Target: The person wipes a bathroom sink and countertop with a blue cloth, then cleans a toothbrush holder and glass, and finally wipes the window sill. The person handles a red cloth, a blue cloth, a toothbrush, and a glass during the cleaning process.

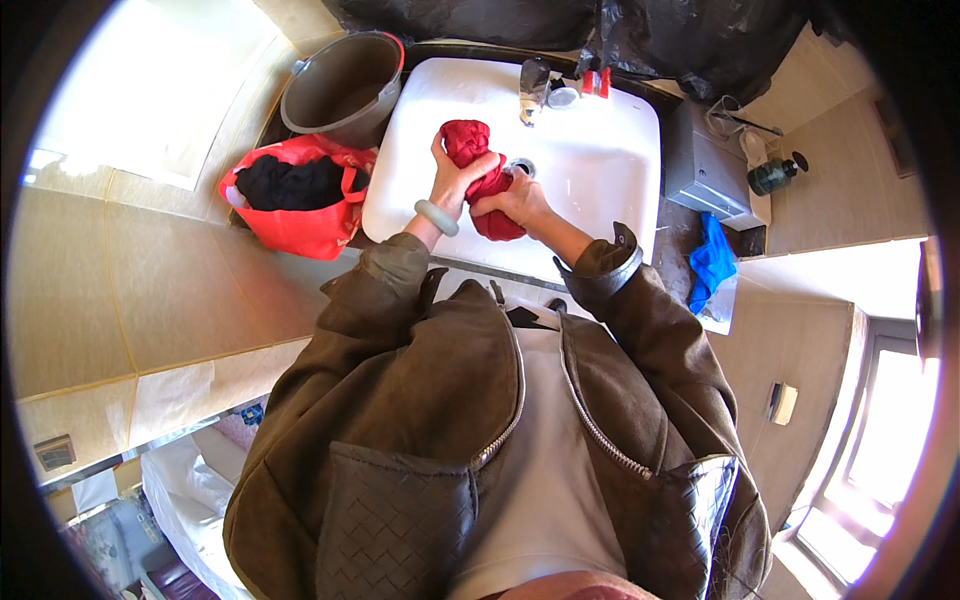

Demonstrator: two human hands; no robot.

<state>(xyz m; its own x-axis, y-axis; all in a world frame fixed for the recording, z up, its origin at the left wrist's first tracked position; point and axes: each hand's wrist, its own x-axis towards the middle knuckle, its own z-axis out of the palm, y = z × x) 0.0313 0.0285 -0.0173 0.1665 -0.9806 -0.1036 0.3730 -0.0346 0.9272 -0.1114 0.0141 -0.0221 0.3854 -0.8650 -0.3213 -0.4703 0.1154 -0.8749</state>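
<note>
A bunched dark red cloth [466,140] is gripped in both hands over the white sink [610,140]. My left hand [457,180], with a pale bangle at its wrist, wraps round the cloth's upper part. Lower down, my right hand [517,200] closes on the same cloth, close to the drain [522,167]. The cloth looks twisted between the hands, and one end hangs below the right hand. At the back of the basin stands the faucet [533,92].
Left of the sink are a grey bucket [345,85] and a red bag [300,228] holding black cloth [290,185]. To the right are a grey box [705,170], a dark pump bottle [772,177] and a blue cloth [711,262]. Black plastic sheeting [690,50] covers the back.
</note>
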